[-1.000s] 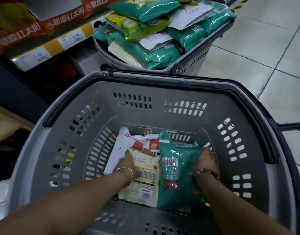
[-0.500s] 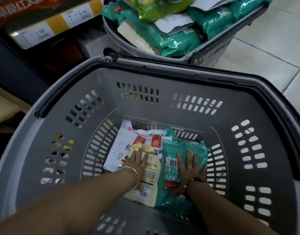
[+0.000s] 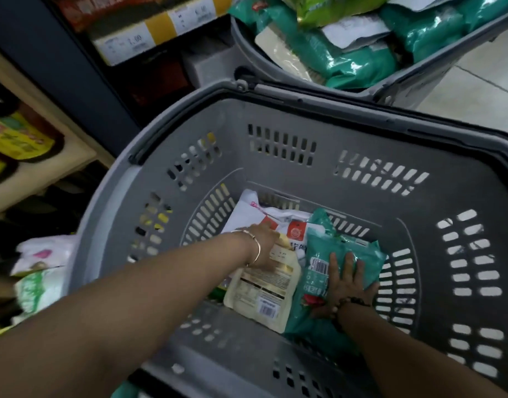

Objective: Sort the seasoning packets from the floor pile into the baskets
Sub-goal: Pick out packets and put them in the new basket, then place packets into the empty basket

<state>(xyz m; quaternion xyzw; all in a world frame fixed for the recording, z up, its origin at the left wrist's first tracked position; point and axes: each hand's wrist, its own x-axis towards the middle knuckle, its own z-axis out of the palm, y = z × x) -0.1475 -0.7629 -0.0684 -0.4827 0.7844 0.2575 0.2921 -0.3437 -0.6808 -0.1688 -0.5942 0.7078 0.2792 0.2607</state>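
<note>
Both my hands reach into a large grey basket in front of me. My left hand lies on the top end of a cream packet; its fingers are hidden, so its grip is unclear. My right hand presses flat, fingers spread, on a green packet beside the cream one. A white packet with red labels lies under them toward the far wall of the basket.
A second grey basket at the upper right is heaped with green, yellow-green and white packets. Store shelving with price tags runs along the left. White and green packets lie on the floor left of the basket. Pale tiled floor is at the right.
My left hand slid up from the middle of the cream packet to its top end. My right hand stayed flat on the green packet. The view shifted right and down.
</note>
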